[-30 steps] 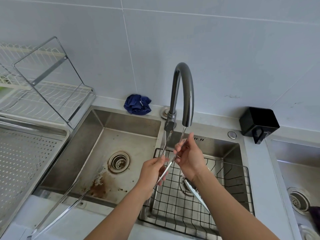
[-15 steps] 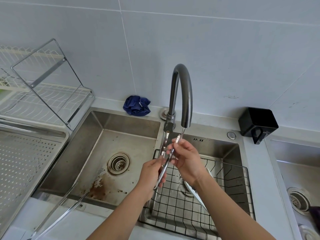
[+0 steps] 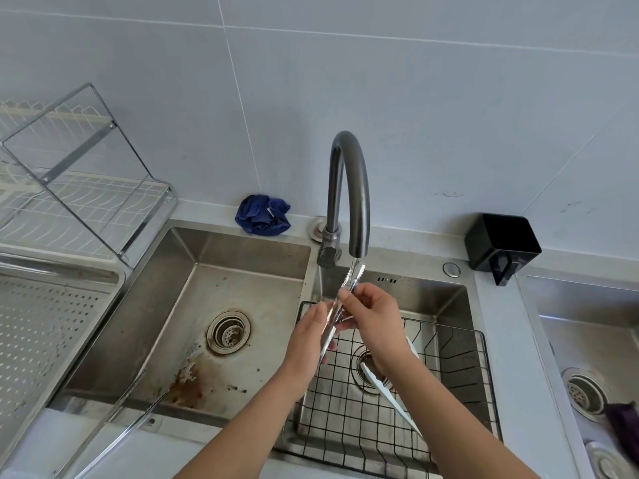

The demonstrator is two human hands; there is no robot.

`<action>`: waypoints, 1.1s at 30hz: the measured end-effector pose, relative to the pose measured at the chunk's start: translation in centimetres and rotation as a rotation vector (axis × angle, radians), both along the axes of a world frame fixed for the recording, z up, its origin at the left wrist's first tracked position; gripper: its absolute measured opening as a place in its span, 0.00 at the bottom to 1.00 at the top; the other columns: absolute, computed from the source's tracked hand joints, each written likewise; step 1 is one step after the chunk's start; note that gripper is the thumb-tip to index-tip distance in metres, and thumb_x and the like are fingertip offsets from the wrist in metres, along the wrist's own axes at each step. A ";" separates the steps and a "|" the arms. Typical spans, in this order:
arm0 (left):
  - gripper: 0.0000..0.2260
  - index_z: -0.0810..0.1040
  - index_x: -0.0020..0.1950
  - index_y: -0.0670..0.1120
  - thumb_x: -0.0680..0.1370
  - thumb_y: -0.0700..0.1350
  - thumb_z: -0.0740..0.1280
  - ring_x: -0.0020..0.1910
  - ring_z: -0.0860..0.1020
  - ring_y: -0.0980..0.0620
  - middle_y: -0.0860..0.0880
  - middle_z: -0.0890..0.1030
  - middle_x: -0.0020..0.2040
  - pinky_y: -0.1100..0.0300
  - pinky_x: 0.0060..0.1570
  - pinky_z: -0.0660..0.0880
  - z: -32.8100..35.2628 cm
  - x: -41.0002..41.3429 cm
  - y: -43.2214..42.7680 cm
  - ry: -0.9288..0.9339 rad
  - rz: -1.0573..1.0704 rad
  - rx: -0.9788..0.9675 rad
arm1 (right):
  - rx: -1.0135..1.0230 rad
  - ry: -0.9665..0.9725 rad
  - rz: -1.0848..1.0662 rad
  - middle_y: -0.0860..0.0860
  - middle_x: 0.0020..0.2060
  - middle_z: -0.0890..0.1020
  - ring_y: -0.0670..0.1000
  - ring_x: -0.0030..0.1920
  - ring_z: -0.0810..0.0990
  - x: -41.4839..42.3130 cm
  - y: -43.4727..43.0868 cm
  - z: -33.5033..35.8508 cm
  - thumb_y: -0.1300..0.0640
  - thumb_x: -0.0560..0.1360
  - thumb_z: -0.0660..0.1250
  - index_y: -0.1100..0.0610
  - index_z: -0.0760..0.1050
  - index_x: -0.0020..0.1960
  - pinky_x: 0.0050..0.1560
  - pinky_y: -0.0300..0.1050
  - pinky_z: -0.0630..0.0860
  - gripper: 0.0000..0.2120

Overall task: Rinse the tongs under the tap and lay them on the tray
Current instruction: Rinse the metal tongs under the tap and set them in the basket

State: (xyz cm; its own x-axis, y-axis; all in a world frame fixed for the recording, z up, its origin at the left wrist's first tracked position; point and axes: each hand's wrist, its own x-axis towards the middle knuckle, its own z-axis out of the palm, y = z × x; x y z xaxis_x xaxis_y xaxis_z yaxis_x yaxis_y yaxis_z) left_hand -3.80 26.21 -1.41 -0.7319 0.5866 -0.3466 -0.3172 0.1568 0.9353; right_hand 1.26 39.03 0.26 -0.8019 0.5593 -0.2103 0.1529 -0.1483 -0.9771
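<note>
Both hands are up at the middle of the frame with the tongs (image 3: 340, 305) pinched shut between them. The left hand (image 3: 307, 340) has its fingers wrapped around the lower part of the tongs, and the right hand (image 3: 371, 319) grips them a bit higher, thumb and fingers closed on the metal. The scalloped tips poke up right under the spout of the dark gooseneck tap (image 3: 349, 191), and there's a thin stream of water hitting them.

All of this is over the right basin, which has a black wire rack (image 3: 449, 392) sitting in it. A white utensil (image 3: 387, 395) lies on that rack just below the right wrist; can't tell exactly what it is. The left basin (image 3: 173, 305) in the center-left of the frame has rusty brown staining near its drain.

The perforated metal tray (image 3: 41, 326) is at the left edge of the frame, well apart from the tongs. Behind it in the upper left is a wire dish rack (image 3: 86, 188). A crumpled blue cloth (image 3: 262, 216) sits on the bench behind the sink, just left of the tap base, and a black box (image 3: 501, 240) is over on the right.
</note>
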 end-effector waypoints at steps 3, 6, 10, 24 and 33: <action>0.29 0.82 0.60 0.57 0.74 0.73 0.55 0.36 0.78 0.55 0.53 0.84 0.42 0.61 0.29 0.70 -0.1 0.1 0.3 -0.055 -0.031 0.051 | 0.030 -0.039 0.162 0.57 0.38 0.83 0.53 0.37 0.84 0.5 -0.4 0.1 0.59 0.83 0.66 0.61 0.80 0.46 0.41 0.48 0.85 0.09; 0.27 0.84 0.53 0.51 0.75 0.72 0.60 0.36 0.79 0.51 0.47 0.83 0.41 0.60 0.27 0.70 0.0 -0.5 0.5 -0.110 -0.037 0.102 | 0.225 -0.106 0.285 0.52 0.35 0.81 0.48 0.35 0.81 1.4 -0.4 -0.3 0.62 0.82 0.64 0.58 0.81 0.46 0.38 0.46 0.82 0.09; 0.16 0.83 0.55 0.52 0.78 0.61 0.67 0.30 0.78 0.49 0.47 0.82 0.39 0.59 0.25 0.69 -0.4 -0.9 0.9 -0.109 -0.044 0.048 | 0.148 -0.136 -0.118 0.51 0.39 0.83 0.47 0.35 0.82 2.0 0.3 -0.7 0.60 0.80 0.69 0.54 0.80 0.49 0.32 0.42 0.81 0.03; 0.07 0.81 0.55 0.47 0.83 0.45 0.64 0.43 0.83 0.46 0.42 0.84 0.45 0.46 0.47 0.80 -0.3 -1.4 3.6 0.161 0.021 -0.201 | 0.064 -0.042 -0.033 0.46 0.32 0.83 0.44 0.32 0.79 1.5 0.8 0.4 0.64 0.82 0.66 0.55 0.81 0.53 0.34 0.40 0.80 0.07; 0.13 0.81 0.42 0.46 0.84 0.44 0.62 0.27 0.78 0.59 0.54 0.81 0.29 0.66 0.25 0.74 2.0 -4.3 7.6 0.140 0.084 -0.108 | 0.072 -0.022 0.014 0.49 0.41 0.86 0.47 0.42 0.84 1.4 1.2 0.1 0.66 0.82 0.64 0.51 0.81 0.55 0.40 0.44 0.84 0.12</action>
